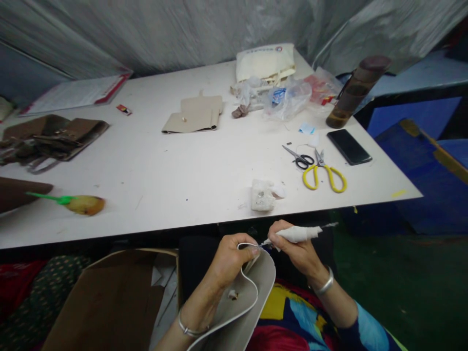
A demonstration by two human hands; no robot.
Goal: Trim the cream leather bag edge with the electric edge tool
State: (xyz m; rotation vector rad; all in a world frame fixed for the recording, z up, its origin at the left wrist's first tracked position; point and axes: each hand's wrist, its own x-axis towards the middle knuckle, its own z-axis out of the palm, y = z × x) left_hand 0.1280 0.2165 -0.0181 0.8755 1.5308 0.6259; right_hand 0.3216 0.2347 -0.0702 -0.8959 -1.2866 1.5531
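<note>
My left hand [227,261] pinches the top edge of a beige bag piece [263,280], which is folded into a curve over my lap. A small metal fitting [233,294] shows on its face. In my right hand [303,257] is a thin-tipped tool with a white-wrapped handle [298,234]. Its tip meets the edge of the piece beside my left thumb; whether it goes through, I cannot tell. On the table just beyond my hands lies a white block [262,196]. Yellow-handled scissors [324,175] and small black-handled scissors [302,159] lie farther right.
The white table [146,165] holds a beige folded piece [195,115], brown bag pieces [78,134], a yellow-and-green object [84,204], a phone [349,146], a dark bottle [356,92] and plastic bags [288,100]. A cardboard box [109,297] stands below on the left.
</note>
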